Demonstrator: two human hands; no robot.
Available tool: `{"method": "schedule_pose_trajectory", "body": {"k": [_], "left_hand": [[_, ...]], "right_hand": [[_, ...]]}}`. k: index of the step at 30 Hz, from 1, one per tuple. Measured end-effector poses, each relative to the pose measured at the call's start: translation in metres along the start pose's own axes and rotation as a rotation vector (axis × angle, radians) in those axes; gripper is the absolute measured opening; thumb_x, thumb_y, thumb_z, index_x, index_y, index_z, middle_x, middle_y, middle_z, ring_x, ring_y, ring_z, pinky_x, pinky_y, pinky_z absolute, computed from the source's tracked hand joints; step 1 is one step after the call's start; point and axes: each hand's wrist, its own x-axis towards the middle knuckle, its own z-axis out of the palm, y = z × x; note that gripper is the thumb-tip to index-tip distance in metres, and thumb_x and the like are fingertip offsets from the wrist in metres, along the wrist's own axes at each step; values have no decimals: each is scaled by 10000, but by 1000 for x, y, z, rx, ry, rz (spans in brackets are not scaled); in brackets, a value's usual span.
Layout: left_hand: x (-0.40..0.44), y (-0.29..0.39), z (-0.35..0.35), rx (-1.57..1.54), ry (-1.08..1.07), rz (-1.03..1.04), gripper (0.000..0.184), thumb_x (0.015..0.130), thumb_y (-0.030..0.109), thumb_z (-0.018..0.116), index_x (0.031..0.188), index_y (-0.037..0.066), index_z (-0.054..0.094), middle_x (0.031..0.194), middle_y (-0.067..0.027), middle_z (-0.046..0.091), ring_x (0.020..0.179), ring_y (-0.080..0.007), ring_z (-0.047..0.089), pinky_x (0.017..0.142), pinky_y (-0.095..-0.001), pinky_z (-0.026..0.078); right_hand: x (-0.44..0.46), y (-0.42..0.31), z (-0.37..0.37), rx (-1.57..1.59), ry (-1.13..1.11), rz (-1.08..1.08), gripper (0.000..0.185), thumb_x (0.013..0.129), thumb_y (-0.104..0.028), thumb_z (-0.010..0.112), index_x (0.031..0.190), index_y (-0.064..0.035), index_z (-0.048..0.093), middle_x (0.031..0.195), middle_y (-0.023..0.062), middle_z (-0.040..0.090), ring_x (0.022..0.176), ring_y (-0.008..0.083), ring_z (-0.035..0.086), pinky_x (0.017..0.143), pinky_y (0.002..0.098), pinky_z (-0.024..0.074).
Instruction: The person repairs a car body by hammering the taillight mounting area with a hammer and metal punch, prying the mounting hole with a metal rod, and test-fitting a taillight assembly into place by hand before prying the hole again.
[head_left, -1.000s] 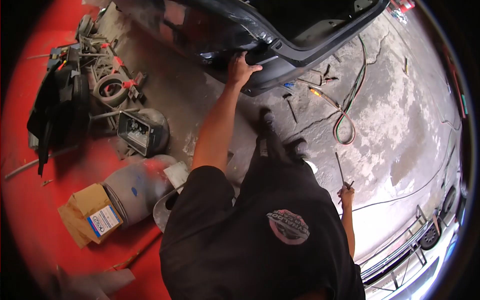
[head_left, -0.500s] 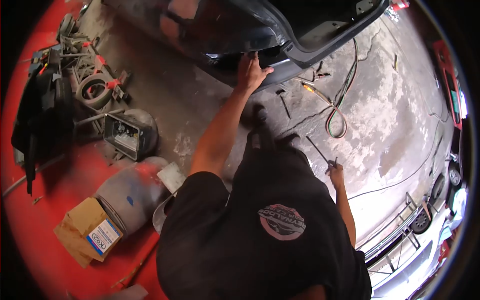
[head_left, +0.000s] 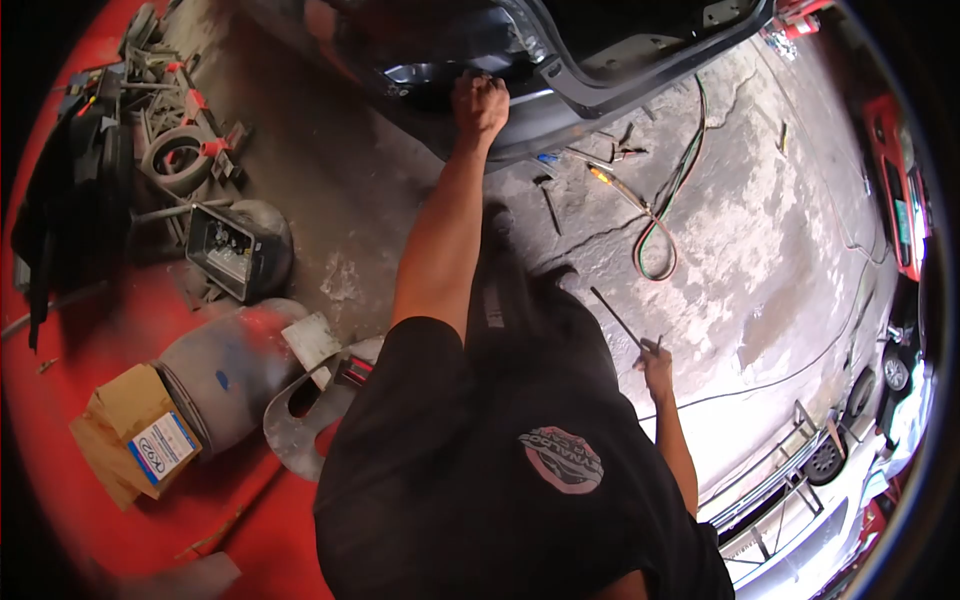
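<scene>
My left hand [head_left: 482, 108] reaches to the dark car body [head_left: 440, 60], at the recessed opening [head_left: 437, 92] above the bumper [head_left: 540, 118]. Its fingers are bent together, and the fingertips are hidden, so I cannot make out what they grip. Low at my right side, my right hand [head_left: 657, 372] is closed around a thin dark metal rod [head_left: 618, 320]. The rod slants up and left over the concrete floor, clear of the car.
On the floor below the bumper lie a hammer [head_left: 549, 205], looped hoses [head_left: 657, 245] and small tools. To the left stand a headlamp housing [head_left: 232, 258], a tyre ring [head_left: 178, 160], a grey drum [head_left: 225, 375] and a cardboard box [head_left: 130, 420]. A white vehicle [head_left: 790, 560] is at lower right.
My left hand has shifted left along the opening, and its thumb, spread before, is now drawn in with the fingers. My right hand still holds the rod. The view has shifted slightly.
</scene>
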Motion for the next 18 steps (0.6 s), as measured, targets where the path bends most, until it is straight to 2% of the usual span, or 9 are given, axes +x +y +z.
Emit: {"method": "schedule_pose_trajectory", "body": {"k": [2, 6, 9, 11, 13, 14, 17, 18], "left_hand": [[0, 1, 8, 21, -20, -70, 193, 857, 209, 611, 792, 43, 684, 902, -169, 648, 840, -367, 628, 734, -487, 530], [0, 9, -8, 118, 7, -20, 175, 829, 201, 622, 794, 40, 683, 901, -145, 657, 831, -358, 627, 712, -488, 532], [5, 19, -45, 61, -168, 12, 244, 938, 186, 528, 880, 23, 700, 1009, -176, 707, 1028, -373, 643, 894, -501, 500], [14, 13, -39, -87, -128, -25, 226, 925, 174, 555, 955, 18, 715, 1055, -195, 705, 1042, -403, 629, 941, -493, 486], [9, 12, -50, -192, -125, -127, 218, 914, 164, 576, 995, 25, 722, 1070, -208, 700, 1054, -412, 624, 968, -485, 478], [8, 9, -62, -223, -180, -78, 259, 896, 121, 591, 1099, 28, 722, 1102, -221, 698, 1101, -412, 621, 1011, -468, 474], [11, -14, -72, -527, -364, -203, 339, 880, 53, 585, 1199, 25, 698, 1157, -244, 683, 1143, -409, 617, 1042, -449, 471], [12, -27, -70, -582, -443, -186, 390, 903, -29, 527, 1263, 15, 669, 1216, -221, 681, 1174, -343, 640, 1038, -382, 483]], "right_hand": [[-24, 21, -13, 66, 42, 45, 409, 931, -120, 527, 1244, 122, 631, 710, 116, 675, 635, 179, 664, 643, 299, 555], [-56, 66, -39, 221, 124, 162, 379, 962, -124, 536, 1242, 117, 625, 687, 88, 653, 621, 173, 656, 635, 294, 553], [-62, 95, -60, 271, 196, 220, 379, 968, -94, 552, 1275, 127, 581, 671, 89, 635, 588, 172, 632, 569, 306, 522], [-56, 121, -71, 256, 288, 295, 380, 964, -71, 541, 1285, 130, 567, 659, 98, 624, 576, 174, 626, 540, 301, 503], [-55, 105, -76, 276, 309, 362, 395, 961, -35, 513, 1316, 137, 532, 640, 98, 600, 515, 177, 598, 467, 285, 465], [-48, 109, -79, 239, 288, 366, 423, 953, -55, 511, 1331, 135, 516, 640, 96, 594, 510, 181, 600, 458, 289, 475], [-30, 104, -83, 36, 240, 337, 425, 940, -76, 512, 1311, 129, 550, 669, 121, 631, 529, 189, 643, 449, 291, 492], [-23, 98, -81, -20, 212, 294, 418, 937, -78, 520, 1298, 128, 563, 677, 127, 641, 535, 190, 650, 450, 291, 494]]}}
